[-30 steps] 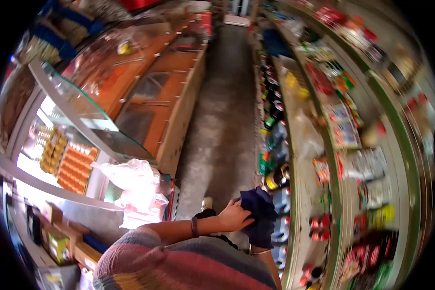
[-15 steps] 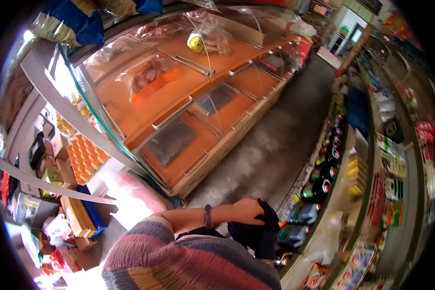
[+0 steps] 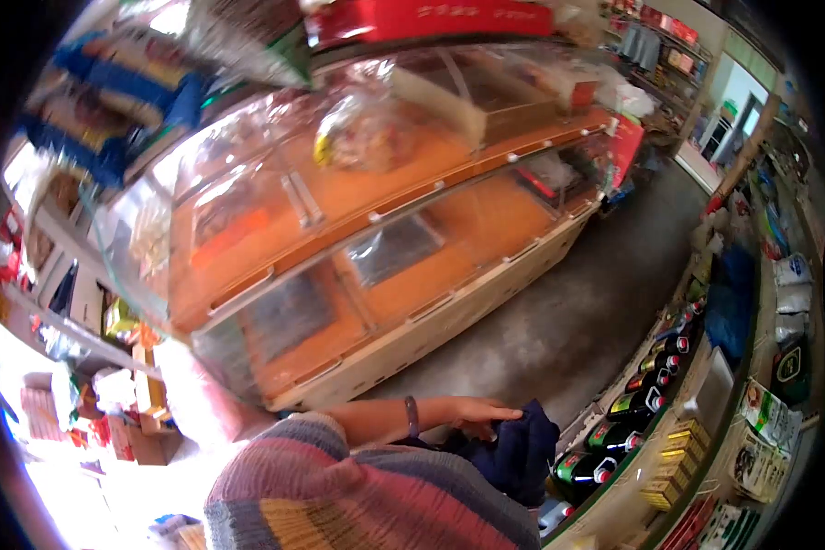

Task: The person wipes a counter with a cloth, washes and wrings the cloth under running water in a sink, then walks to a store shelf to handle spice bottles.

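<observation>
My left hand (image 3: 481,414), with a dark bracelet (image 3: 412,417) at the wrist, reaches across the front of my striped knit sweater (image 3: 367,495). Its fingers are closed on a bunched navy-blue cloth (image 3: 527,454), perhaps a garment; its exact kind does not show. My right hand is not visible; the cloth and sweater may be covering it. Beyond the hand stands a display case (image 3: 412,339) with orange-brown shelves and clear covers. Bagged goods (image 3: 367,137) and dark flat packets (image 3: 394,249) lie inside it.
A concrete aisle (image 3: 559,302) runs between the case and the shelving at right. Dark bottles with red caps (image 3: 637,403) line the low shelf, beside yellow boxes (image 3: 678,463). A red box (image 3: 458,18) sits atop the case. Cartons (image 3: 133,440) stand at left.
The view has swung, bringing the red box above the case into sight. My left hand still grips the navy cloth, which now shows bunched up higher beside the fingers.
</observation>
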`<action>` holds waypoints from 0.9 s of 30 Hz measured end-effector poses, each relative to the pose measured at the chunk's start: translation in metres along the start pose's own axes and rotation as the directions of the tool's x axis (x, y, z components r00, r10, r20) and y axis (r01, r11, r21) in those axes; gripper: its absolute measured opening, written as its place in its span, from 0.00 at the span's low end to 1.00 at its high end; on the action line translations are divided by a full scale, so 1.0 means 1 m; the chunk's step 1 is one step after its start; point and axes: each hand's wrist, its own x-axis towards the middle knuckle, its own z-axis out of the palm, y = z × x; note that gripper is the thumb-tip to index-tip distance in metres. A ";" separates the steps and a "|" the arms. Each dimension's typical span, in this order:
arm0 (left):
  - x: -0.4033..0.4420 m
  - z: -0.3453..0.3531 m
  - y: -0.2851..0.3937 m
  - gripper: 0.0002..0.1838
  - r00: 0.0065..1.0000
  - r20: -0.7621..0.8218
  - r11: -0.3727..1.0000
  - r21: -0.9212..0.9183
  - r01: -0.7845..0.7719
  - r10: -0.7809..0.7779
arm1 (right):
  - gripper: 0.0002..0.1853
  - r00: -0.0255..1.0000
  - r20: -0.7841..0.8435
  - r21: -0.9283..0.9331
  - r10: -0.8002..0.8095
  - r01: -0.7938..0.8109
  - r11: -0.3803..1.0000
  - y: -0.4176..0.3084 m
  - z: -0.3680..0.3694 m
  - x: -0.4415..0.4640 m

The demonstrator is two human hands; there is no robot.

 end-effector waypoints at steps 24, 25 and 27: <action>0.426 -0.086 0.401 0.18 0.952 -0.288 0.935 -0.297 -0.192 0.104 | 0.20 0.883 0.248 0.882 0.399 -0.376 0.284 0.511 -0.064 0.322; 0.448 -0.086 0.418 0.19 0.957 -0.285 0.954 -0.265 -0.141 0.062 | 0.20 0.781 0.349 0.937 0.518 -0.285 -0.201 0.526 -0.065 0.326; 0.493 -0.083 0.452 0.19 0.963 -0.271 0.974 -0.220 -0.059 -0.003 | 0.20 0.710 0.352 0.924 0.610 -0.157 -0.350 0.555 -0.069 0.340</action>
